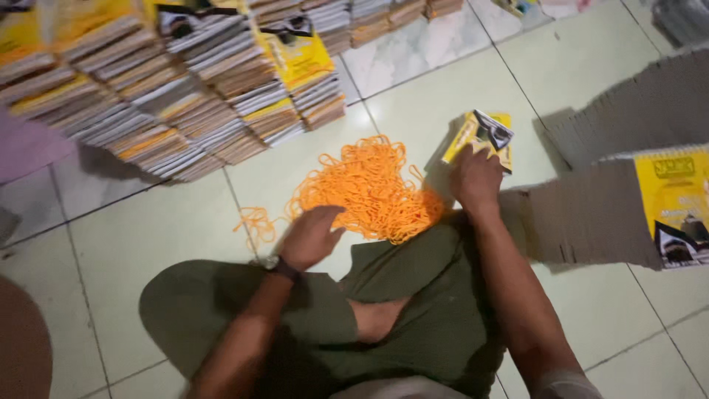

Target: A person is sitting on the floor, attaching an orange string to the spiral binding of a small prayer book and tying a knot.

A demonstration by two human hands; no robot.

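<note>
Head view puts my crossed legs in olive trousers [413, 325] nearest, on the pale tiled floor [148, 236]. My left hand [310, 236], a watch [277, 264] at its wrist, hovers loosely open at the near edge of the orange cord pile [369, 188], holding nothing I can make out. My right hand [476, 181] is closed on a yellow booklet [484, 135], tilted up just right of the cords. Right of that, a fanned row of booklets [605, 214] lies on the tiles. Farthest off, long booklet stacks [185, 81] run across the top left.
</note>
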